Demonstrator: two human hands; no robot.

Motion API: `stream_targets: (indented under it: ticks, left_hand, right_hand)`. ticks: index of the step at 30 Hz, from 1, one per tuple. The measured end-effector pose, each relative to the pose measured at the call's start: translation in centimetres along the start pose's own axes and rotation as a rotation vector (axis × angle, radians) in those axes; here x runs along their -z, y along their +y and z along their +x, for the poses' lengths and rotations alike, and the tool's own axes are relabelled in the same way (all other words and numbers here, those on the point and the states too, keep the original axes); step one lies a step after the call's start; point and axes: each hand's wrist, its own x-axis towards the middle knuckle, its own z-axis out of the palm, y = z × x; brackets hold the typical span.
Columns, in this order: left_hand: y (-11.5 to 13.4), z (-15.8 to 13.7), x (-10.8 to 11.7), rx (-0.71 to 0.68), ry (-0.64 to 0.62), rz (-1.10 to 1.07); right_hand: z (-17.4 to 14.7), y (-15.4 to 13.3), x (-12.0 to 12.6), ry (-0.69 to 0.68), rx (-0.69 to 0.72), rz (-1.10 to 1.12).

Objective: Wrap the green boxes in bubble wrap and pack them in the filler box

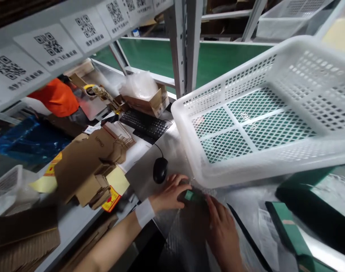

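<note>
Green box point(193, 196): small, on clear bubble wrap point(178, 241) under the tilted white basket point(263, 113) | your left hand point(169, 193) pinches its left end, fingers curled | your right hand point(222, 230) lies flat beside it, fingers together | black mouse point(160, 170) just behind.

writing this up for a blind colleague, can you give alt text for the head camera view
Two bare hands, left hand and right hand, press a small green box onto bubble wrap on a packing bench. A white plastic basket sits tilted above them, a black mouse and keyboard to the left.
</note>
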Motion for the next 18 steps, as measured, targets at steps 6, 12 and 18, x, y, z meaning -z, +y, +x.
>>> stream_targets:
  ticks: [6,12,18]
  left_hand:
    - [0.6,0.1,-0.1,0.020,0.009,0.024]
    - [-0.1,-1.6,-0.9,-0.035,0.086,0.073]
    - [-1.9,-6.1,-4.1,-0.082,0.444,-0.031]
  right_hand:
    - [2.1,0.0,-1.4,-0.032,0.057,0.031]
    - [-0.7,0.0,3.5,-0.067,-0.153,-0.092]
    - [-6.8,7.1,12.4,-0.237,-1.048,-0.222]
